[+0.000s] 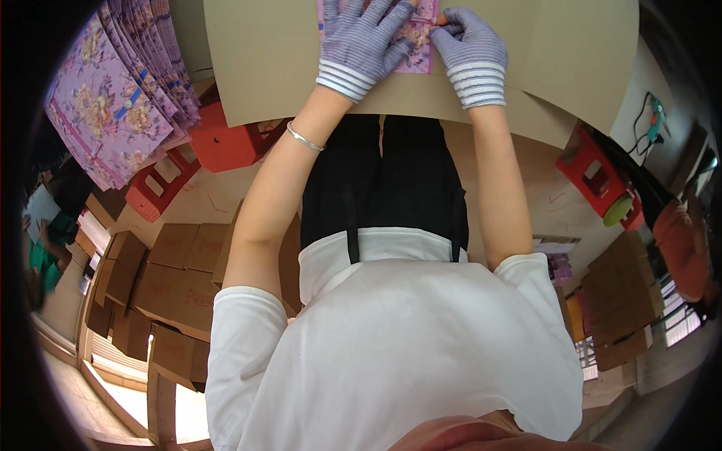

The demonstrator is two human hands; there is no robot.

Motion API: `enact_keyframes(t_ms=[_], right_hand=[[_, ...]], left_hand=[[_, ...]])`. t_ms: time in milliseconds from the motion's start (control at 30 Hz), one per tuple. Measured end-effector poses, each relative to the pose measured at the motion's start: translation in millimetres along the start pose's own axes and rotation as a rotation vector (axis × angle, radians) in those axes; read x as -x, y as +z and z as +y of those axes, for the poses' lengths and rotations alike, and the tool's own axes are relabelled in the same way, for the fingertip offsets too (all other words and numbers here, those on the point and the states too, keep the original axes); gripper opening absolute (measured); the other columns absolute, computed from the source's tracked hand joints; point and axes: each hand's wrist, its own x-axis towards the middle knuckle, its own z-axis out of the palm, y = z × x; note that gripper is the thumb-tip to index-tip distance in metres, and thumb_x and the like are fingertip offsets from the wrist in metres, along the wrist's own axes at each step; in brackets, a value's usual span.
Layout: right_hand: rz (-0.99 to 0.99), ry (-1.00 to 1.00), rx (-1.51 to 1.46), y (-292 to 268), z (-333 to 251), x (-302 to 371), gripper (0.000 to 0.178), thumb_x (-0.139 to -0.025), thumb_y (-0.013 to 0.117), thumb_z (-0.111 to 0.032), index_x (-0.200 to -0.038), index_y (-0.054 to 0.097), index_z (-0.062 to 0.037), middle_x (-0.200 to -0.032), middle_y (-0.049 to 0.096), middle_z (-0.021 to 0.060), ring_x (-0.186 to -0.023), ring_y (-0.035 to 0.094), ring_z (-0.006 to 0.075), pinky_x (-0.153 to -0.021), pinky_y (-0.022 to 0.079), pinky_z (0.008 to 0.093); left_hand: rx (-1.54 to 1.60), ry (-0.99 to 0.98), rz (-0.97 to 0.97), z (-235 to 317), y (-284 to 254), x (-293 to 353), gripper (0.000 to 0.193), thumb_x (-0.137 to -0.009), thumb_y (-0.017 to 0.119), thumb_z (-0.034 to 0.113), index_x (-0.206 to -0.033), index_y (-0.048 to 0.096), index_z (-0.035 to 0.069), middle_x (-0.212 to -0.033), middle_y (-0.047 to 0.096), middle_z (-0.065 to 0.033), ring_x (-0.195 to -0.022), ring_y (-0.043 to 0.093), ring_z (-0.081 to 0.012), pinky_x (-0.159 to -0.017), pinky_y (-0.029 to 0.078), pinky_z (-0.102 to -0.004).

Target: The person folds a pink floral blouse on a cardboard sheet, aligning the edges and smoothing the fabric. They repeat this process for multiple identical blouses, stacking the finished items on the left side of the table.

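Steadying looks like the step: your left hand (353, 46) spreads over the pink floral piece (421, 59), twelve o'clock on the bench (263, 64)! Your right hand (474, 54) bunches at its three-o'clock edge, pinch unclear; next calls for light, even pressure.

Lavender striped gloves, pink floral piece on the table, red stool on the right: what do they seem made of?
Lavender striped gloves: probably matte knit fabric, by fine ridges and snug fit. Pink floral piece: smooth fabric or coated paper, crisply printed; can't tell which. Red slotted stool: likely smooth moulded plastic, by its even colour.
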Motion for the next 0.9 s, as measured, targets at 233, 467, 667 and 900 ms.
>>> enact_keyframes(t_ms=[233, 467, 667, 900], right_hand=[[0.023, -0.044, -0.027, 3, 6, -1, 0.014, -0.073, 0.067, -0.012, -0.085, 0.065, -0.0054, -0.076, 0.065, 0.0123, -0.066, 0.064, 0.0261, -0.064, 0.052, 0.0352], [-0.099, -0.007, 0.052, -2, 2, 4, 0.031, -0.074, 0.075, -0.021, -0.101, 0.064, -0.0085, -0.088, 0.067, 0.0067, -0.082, 0.064, 0.0239, -0.076, 0.052, 0.0366], [-0.135, -0.207, 0.345, -10, -2, 26, 0.042, -0.069, 0.082, -0.026, -0.101, 0.060, -0.0120, -0.094, 0.061, 0.0047, -0.093, 0.057, 0.0256, -0.081, 0.047, 0.0388], [-0.201, -0.174, 0.348, -13, -6, 17, 0.048, -0.062, 0.084, -0.026, -0.100, 0.059, -0.0118, -0.094, 0.059, 0.0052, -0.093, 0.055, 0.0261, -0.080, 0.044, 0.0414]], left_hand=[[0.001, 0.021, 0.017, -2, 1, 0, 0.060, -0.075, 0.066, 0.034, -0.128, 0.056, 0.008, -0.152, 0.038, -0.0120, -0.143, 0.027, -0.0407, -0.115, 0.014, -0.0611], [-0.004, 0.005, -0.013, -5, 2, 2, 0.062, -0.075, 0.067, 0.036, -0.129, 0.056, 0.008, -0.152, 0.039, -0.0121, -0.143, 0.027, -0.0403, -0.115, 0.014, -0.0617], [-0.054, 0.009, -0.024, -4, 0, -5, 0.060, -0.082, 0.067, 0.032, -0.135, 0.054, 0.007, -0.149, 0.043, -0.0105, -0.140, 0.034, -0.0315, -0.115, 0.020, -0.0562], [-0.071, 0.138, -0.344, -22, -7, -7, 0.066, -0.083, 0.059, 0.048, -0.141, 0.048, 0.019, -0.156, 0.031, -0.0032, -0.146, 0.024, -0.0291, -0.117, 0.011, -0.0587]])
